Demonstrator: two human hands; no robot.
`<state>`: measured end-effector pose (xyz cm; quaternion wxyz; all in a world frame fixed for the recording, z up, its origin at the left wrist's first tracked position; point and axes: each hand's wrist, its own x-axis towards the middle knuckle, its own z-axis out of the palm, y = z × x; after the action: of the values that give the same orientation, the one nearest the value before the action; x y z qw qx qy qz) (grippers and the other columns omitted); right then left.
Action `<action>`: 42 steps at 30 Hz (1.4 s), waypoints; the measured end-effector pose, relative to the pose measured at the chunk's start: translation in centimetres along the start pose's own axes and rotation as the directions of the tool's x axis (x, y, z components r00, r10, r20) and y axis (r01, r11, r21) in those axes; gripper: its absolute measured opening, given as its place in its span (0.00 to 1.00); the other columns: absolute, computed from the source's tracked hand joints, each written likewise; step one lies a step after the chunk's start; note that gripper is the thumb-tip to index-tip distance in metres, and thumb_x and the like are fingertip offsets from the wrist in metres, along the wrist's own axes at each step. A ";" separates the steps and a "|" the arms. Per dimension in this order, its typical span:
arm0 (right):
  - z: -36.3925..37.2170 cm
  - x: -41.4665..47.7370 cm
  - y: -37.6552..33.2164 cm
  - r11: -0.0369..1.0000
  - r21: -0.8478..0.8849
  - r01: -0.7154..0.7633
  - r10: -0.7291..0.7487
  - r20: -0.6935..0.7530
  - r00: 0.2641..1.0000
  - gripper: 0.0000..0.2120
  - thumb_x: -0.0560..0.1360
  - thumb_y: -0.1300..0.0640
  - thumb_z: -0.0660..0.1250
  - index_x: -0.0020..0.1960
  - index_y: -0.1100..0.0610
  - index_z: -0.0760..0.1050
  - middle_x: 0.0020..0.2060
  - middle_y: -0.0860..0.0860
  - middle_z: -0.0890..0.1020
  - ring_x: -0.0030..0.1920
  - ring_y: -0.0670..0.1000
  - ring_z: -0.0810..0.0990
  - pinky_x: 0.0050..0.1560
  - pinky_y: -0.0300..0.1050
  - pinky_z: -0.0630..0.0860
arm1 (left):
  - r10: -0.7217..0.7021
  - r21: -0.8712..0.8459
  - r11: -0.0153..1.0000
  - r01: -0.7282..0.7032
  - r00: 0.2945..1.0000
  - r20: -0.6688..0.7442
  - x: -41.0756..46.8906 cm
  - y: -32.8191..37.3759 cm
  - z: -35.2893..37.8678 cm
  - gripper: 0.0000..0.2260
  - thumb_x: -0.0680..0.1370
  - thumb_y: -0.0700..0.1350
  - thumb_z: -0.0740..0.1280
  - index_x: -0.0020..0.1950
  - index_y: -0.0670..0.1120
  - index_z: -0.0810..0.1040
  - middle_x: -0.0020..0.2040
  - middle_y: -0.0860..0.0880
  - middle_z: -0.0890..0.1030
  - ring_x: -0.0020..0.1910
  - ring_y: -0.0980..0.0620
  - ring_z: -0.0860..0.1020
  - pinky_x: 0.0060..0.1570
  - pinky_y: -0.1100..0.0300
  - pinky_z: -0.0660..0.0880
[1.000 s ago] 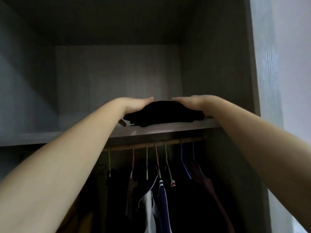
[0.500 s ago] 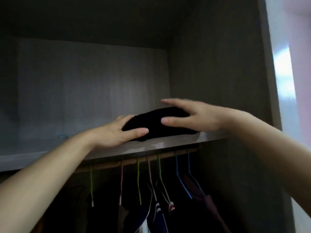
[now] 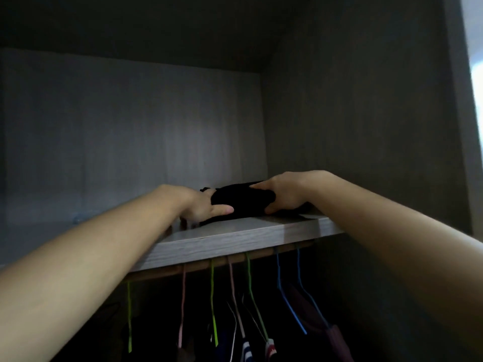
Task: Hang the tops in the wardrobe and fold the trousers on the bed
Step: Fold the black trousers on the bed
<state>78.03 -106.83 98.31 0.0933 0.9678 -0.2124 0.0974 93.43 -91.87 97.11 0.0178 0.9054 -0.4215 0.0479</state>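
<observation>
**Q:** Head view, then: what stays hard to read?

**A:** The folded black garment (image 3: pixel 241 205) is a dark lump, its type unclear. Clothes under the rail (image 3: pixel 224 261) sink into shadow and are cut off below.

**Q:** And the hands?

**A:** The left hand (image 3: pixel 202 209) presses its left end, thumb along the front; the right hand (image 3: pixel 283 195) clasps the right end.

**Q:** Where does it sit?

**A:** On the grey wood-grain shelf (image 3: pixel 235 244) of the wardrobe (image 3: pixel 366 126), near the right wall. Coloured hangers (image 3: pixel 213 296) dangle beneath.
</observation>
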 end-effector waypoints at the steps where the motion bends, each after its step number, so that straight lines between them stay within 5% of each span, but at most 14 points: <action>1: -0.1 0.9 0.0 0.999 -0.043 -0.013 0.014 0.022 1.000 0.36 0.79 0.46 0.66 0.80 0.38 0.49 0.76 0.51 0.66 0.73 0.56 0.67 0.70 0.53 0.65 | -0.026 0.023 0.999 0.026 1.000 0.007 0.6 0.2 -0.3 0.40 0.76 0.72 0.51 0.81 0.53 0.44 0.80 0.46 0.57 0.77 0.43 0.59 0.75 0.48 0.58; 6: 1.5 6.1 0.2 0.991 -0.117 -0.069 0.085 0.139 0.987 0.36 0.83 0.57 0.60 0.80 0.40 0.41 0.79 0.53 0.58 0.77 0.58 0.59 0.74 0.54 0.61 | -0.087 0.067 0.994 0.089 0.996 -0.027 3.7 0.0 0.0 0.38 0.81 0.65 0.54 0.81 0.49 0.38 0.80 0.44 0.54 0.78 0.44 0.56 0.76 0.51 0.53; 12: 2.4 9.4 1.3 0.987 -0.122 -0.105 0.126 0.178 0.976 0.38 0.82 0.60 0.58 0.80 0.43 0.37 0.80 0.54 0.52 0.78 0.58 0.56 0.76 0.54 0.58 | -0.087 0.083 0.992 0.091 0.995 -0.050 4.2 -0.6 0.4 0.36 0.83 0.57 0.58 0.79 0.53 0.34 0.79 0.44 0.58 0.76 0.44 0.61 0.71 0.57 0.59; 23: 3.4 10.3 2.1 0.995 0.049 -0.092 0.087 0.100 0.991 0.37 0.82 0.59 0.58 0.81 0.43 0.40 0.80 0.55 0.55 0.78 0.57 0.57 0.75 0.48 0.56 | -0.063 0.032 0.997 0.064 0.998 -0.011 4.8 -1.3 0.7 0.36 0.82 0.58 0.58 0.79 0.56 0.35 0.80 0.45 0.57 0.77 0.44 0.60 0.72 0.56 0.58; 28: 3.2 9.0 2.2 0.989 0.143 -0.035 0.039 -0.027 0.999 0.34 0.79 0.58 0.61 0.81 0.46 0.52 0.78 0.54 0.61 0.76 0.57 0.62 0.75 0.47 0.60 | 0.008 0.078 0.997 0.009 0.977 -0.212 4.7 -1.6 0.2 0.27 0.84 0.55 0.55 0.81 0.50 0.52 0.77 0.43 0.65 0.72 0.43 0.67 0.66 0.60 0.65; 31: 2.3 7.2 2.2 0.985 0.171 -0.019 0.050 -0.179 0.983 0.27 0.80 0.54 0.62 0.78 0.50 0.62 0.74 0.58 0.68 0.72 0.60 0.68 0.71 0.48 0.67 | 0.049 0.139 0.990 0.022 0.873 -0.486 3.3 -1.3 -0.7 0.21 0.84 0.54 0.52 0.76 0.48 0.65 0.73 0.39 0.69 0.70 0.39 0.70 0.66 0.50 0.69; 34: 1.2 4.1 2.3 0.990 0.142 -0.013 0.062 -0.344 0.937 0.26 0.82 0.46 0.58 0.78 0.53 0.61 0.74 0.60 0.67 0.72 0.62 0.68 0.70 0.54 0.69 | 0.059 0.127 0.991 0.042 0.713 -0.699 0.8 -1.2 -1.6 0.20 0.84 0.54 0.51 0.71 0.47 0.70 0.67 0.39 0.73 0.66 0.37 0.73 0.60 0.45 0.71; 39: 0.5 -3.2 2.3 0.997 0.053 -0.053 0.074 -0.576 0.814 0.26 0.82 0.40 0.52 0.77 0.50 0.62 0.76 0.58 0.63 0.73 0.62 0.66 0.67 0.58 0.69 | 0.002 0.021 0.999 0.030 0.527 -0.850 -5.0 -0.4 -2.1 0.22 0.83 0.55 0.53 0.74 0.47 0.67 0.74 0.40 0.66 0.71 0.37 0.66 0.66 0.40 0.67; 42: 1.0 -8.5 1.5 0.993 -0.047 -0.112 0.051 -0.678 0.734 0.27 0.82 0.40 0.52 0.77 0.51 0.63 0.77 0.59 0.62 0.76 0.61 0.60 0.72 0.59 0.62 | 0.089 0.077 0.996 -0.047 0.354 -0.931 -9.6 1.1 -0.5 0.24 0.83 0.57 0.51 0.76 0.48 0.64 0.77 0.40 0.62 0.73 0.37 0.62 0.66 0.38 0.64</action>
<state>69.93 -105.04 95.65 0.2005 0.8516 -0.2101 0.4363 86.42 -85.23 96.67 0.2347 0.7007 -0.3731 0.5610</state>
